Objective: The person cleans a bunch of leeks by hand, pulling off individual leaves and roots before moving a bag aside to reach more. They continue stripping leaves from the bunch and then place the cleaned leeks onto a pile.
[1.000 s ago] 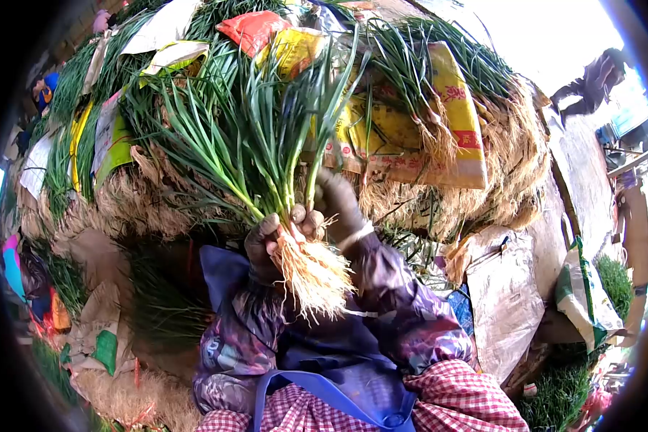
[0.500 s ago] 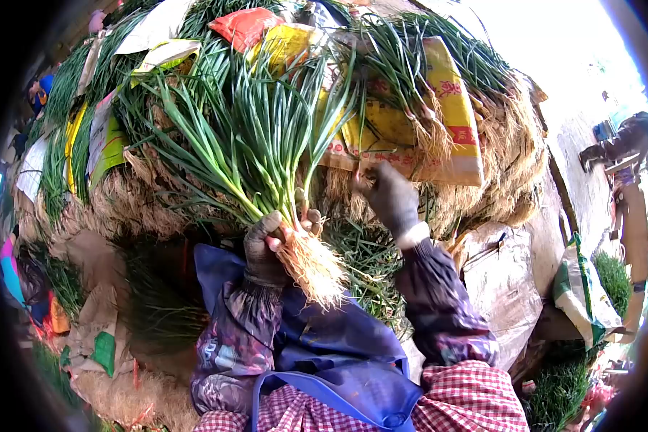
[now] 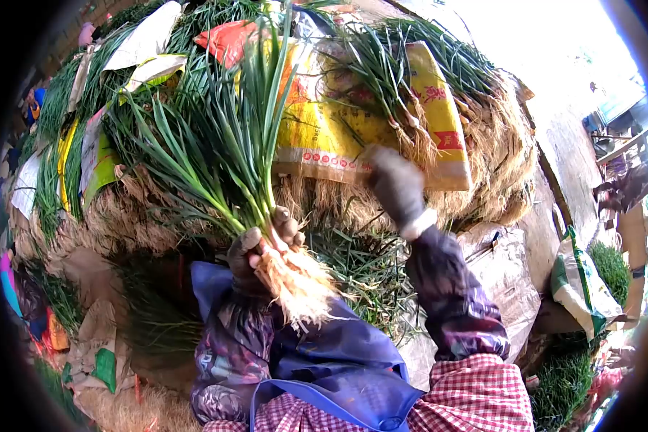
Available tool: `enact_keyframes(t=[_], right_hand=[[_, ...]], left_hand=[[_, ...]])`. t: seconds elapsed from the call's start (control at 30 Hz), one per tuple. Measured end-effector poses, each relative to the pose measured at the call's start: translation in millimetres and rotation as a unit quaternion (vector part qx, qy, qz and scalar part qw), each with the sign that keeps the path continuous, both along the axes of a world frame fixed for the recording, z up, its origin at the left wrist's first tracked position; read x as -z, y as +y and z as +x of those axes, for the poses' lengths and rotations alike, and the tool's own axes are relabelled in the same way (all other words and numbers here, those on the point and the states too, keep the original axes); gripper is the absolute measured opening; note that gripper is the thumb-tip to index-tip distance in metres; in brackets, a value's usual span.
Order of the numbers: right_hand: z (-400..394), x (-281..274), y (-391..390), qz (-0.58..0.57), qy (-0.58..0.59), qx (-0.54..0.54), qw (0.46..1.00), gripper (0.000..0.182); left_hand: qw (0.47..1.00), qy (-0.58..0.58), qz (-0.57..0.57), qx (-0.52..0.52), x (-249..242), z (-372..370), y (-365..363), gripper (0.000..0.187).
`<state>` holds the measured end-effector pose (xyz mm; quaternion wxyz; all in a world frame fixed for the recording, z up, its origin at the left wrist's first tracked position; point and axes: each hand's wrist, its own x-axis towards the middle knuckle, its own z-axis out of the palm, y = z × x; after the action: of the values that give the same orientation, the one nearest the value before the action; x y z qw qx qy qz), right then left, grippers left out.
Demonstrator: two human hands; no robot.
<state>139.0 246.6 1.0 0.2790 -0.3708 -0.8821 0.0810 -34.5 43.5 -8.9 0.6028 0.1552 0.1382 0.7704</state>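
My gloved left hand is closed around the lower stems of a bunch of spring onions. Their long green leaves point up and away, and the pale roots hang toward my blue apron. Smeared by motion, my gloved right hand is over the front edge of a yellow printed sack; its fingers are not distinct. On that sack, just beyond the right hand, lies a small group of spring onions with roots toward me.
A big heap of stacked spring onions with dry roots spans the area ahead. A red bag lies on top. Loose green leaves lie below the heap. At right stands a white and green sack; another person's arm shows at far right.
The bunch in my left hand has tilted more upright and shifted slightly left, uncovering more of the yellow sack. My right hand has moved a little up and is blurred.
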Motion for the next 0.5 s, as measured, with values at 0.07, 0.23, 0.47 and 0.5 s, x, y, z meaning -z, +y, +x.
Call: enact_keyframes(t=[0.07,0.23,0.47,0.5], right_hand=[[-2.3,-25.7,54.0,0.208,-0.020,0.130,0.969,0.010],[-2.9,-20.9,11.6,0.095,-0.047,-0.009,0.994,0.008],[3.1,-8.4,28.7,0.139,-0.040,0.139,0.980,0.006],[8.2,-4.1,52.3,0.173,-0.059,0.167,0.969,0.009]], left_hand=[[1.000,-0.006,0.001,0.021,17.3,-3.3,6.0,0.051],[1.000,-0.010,-0.025,0.015,18.6,3.2,10.3,0.050],[0.997,-0.012,-0.062,0.033,26.3,5.9,12.6,0.052],[0.997,-0.028,-0.059,0.046,33.7,3.4,12.9,0.055]])
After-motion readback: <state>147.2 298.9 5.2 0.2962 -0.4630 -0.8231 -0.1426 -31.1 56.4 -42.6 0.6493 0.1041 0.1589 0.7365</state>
